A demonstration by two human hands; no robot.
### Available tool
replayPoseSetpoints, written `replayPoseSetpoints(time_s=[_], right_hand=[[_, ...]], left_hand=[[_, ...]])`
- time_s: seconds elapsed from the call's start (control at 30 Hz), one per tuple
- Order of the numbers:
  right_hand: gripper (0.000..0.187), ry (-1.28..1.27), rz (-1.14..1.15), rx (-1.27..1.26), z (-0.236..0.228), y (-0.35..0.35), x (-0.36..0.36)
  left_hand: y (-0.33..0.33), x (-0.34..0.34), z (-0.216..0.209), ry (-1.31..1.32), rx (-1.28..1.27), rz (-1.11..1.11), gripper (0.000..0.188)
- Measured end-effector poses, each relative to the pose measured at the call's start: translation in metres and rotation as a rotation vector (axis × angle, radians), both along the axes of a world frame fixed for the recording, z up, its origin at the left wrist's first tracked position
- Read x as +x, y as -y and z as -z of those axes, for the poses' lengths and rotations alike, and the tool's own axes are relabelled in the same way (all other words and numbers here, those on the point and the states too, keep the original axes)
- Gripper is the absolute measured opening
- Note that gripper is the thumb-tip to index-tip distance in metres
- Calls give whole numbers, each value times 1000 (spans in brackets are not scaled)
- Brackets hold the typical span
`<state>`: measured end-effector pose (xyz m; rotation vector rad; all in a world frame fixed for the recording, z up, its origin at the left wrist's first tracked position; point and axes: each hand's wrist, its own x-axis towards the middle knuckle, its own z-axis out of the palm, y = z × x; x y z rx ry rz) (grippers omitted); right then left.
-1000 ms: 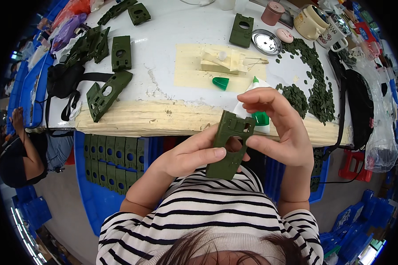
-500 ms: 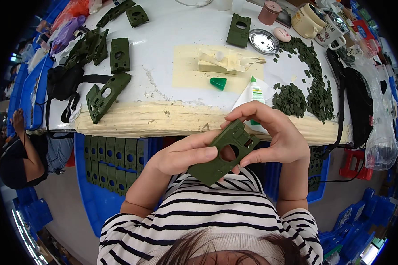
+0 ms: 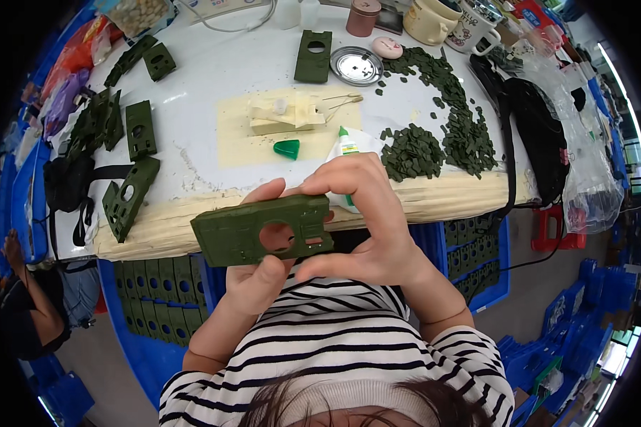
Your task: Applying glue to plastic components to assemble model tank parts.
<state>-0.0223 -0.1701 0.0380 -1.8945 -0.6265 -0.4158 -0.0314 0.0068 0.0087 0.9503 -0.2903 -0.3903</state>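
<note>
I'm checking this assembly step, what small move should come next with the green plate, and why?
Probably lower the green plate to the table. Both the left hand and right hand grip it in mid-air, so neither can reach the glue bottle or small green pieces.

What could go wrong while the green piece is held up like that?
The green plate is pinched between the left hand and right hand off the table's edge; a slip might drop it to the floor. The glue bottle stands uncapped, its green cap beside it, so it may dry or spill.
</note>
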Motion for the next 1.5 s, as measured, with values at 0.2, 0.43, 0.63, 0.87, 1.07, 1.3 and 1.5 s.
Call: replayPoseSetpoints(time_s=[0.2,0.43,0.63,0.87,1.07,1.3,1.5], right_hand=[[15,-81,608,-138,-3,68,10],[12,-197,885,-820,15,145,36],[13,-354,775,-788,18,160,47],[8,-110,778,-718,21,144,40],[16,-100,707,-123,-1,105,12],[20,-142,139,-33,-20,25,-12],[9,-434,22,144,-14,4,-12]], left_hand=[[-12,8,3,-87,-226,177,60],[-10,6,2,-158,-161,224,65],[-14,9,0,-185,-154,205,64],[-13,12,0,-171,-194,212,61],[-10,15,1,-153,-158,178,63],[-6,16,-3,-77,-68,126,64],[-8,14,-4,-121,-94,103,62]])
